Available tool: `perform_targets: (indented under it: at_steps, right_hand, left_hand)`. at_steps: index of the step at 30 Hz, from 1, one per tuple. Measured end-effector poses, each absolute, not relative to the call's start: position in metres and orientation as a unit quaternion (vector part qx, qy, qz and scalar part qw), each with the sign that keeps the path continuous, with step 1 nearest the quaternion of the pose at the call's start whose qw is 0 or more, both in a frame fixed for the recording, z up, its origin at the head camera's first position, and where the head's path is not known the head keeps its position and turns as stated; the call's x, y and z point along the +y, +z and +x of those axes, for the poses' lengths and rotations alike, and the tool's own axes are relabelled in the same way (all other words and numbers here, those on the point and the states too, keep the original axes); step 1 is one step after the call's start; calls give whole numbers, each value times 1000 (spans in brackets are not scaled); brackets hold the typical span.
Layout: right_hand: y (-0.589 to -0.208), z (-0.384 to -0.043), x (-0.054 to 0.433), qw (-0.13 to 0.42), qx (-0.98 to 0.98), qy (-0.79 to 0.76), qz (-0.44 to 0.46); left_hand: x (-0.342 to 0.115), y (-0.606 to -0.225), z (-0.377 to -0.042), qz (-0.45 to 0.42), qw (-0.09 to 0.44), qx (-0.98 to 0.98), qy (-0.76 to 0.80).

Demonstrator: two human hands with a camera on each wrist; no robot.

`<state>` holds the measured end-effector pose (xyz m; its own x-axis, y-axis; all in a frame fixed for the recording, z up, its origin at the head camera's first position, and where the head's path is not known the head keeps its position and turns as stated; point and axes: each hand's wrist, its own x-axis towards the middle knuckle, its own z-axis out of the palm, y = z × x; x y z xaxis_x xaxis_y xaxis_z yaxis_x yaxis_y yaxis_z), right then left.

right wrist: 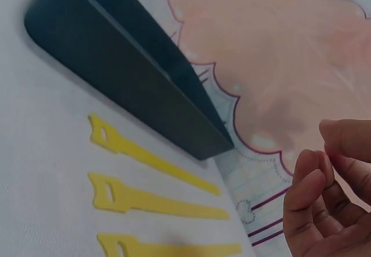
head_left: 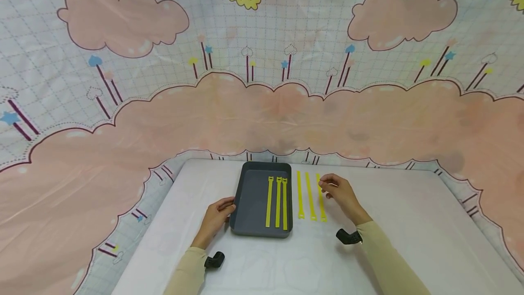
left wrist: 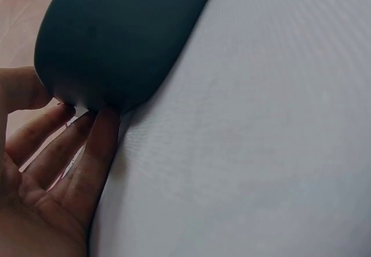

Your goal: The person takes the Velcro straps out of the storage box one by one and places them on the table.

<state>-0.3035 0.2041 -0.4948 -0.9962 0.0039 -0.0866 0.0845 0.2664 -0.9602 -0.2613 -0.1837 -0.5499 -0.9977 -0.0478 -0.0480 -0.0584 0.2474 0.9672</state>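
A dark grey tray (head_left: 251, 199) lies on the white table, and three yellow slotted straps (head_left: 269, 204) rest side by side in its right half. Three more yellow straps (head_left: 300, 195) lie in a row right of the tray, slotted heads towards the person. My left hand (head_left: 214, 220) touches the tray's left side; in the left wrist view its fingers (left wrist: 103, 135) reach the outer wall. Over the far end of the rightmost loose strap (head_left: 322, 208) is my right hand (head_left: 340, 195), its fingers loosely bent. The right wrist view shows nothing between thumb and fingers.
The white table (head_left: 409, 222) runs back to a hanging cloth (head_left: 311, 117) printed with clouds, which also surrounds its sides. A black wrist device (head_left: 348, 236) sits on the right forearm, and another black device (head_left: 214, 260) on the left.
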Motion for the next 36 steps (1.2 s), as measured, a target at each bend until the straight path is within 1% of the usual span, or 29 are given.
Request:
perform_targets:
  at_steps: [7, 14, 36]
  right_hand:
    - [-483, -294, 195, 23, 789, -613, -20]
    - [-476, -288, 186, 11, 798, -600, -52]
    - [-475, -272, 147, 40, 801, -587, -112]
  left_hand:
    - [-187, -553, -261, 3, -18, 795, 606]
    - [-185, -551, -261, -27, 7, 789, 614]
    - [-186, -549, -259, -25, 15, 782, 622]
